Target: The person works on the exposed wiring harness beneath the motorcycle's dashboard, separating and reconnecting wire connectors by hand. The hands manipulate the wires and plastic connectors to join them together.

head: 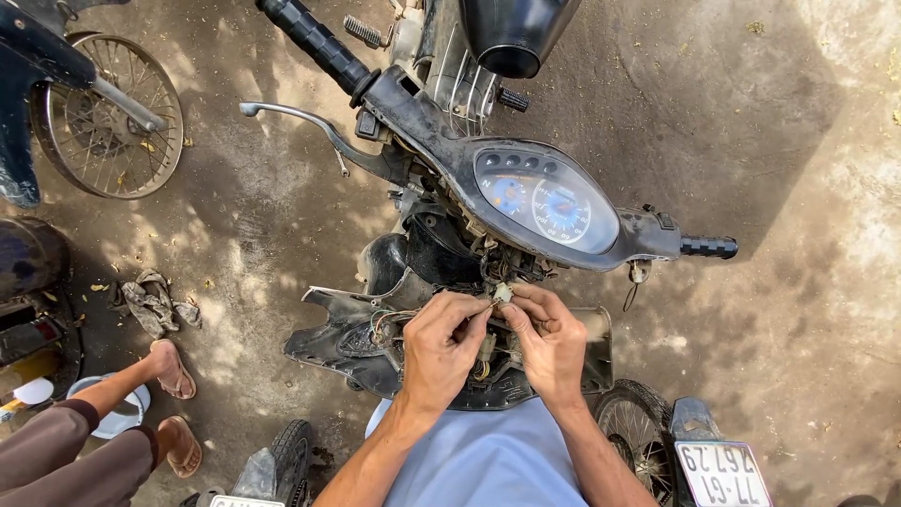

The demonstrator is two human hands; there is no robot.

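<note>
Fingers (477,317) of both hands pinch a small white connector (503,293) between them, below the handlebar (441,141); left hand (441,349) and right hand (547,343) equally near, wires trailing downward.

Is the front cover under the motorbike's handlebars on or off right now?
Off: wires lie exposed below the instrument cluster, where both hands pinch a small white connector.

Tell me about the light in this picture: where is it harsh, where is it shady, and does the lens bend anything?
Head view: dappled shade mottles the ground; the far right ground is sun-bleached. The instrument panel shows soft glare. Both hands, left hand and right hand, and the small white connector are sharp. The wide lens curves things near the edges.
</note>
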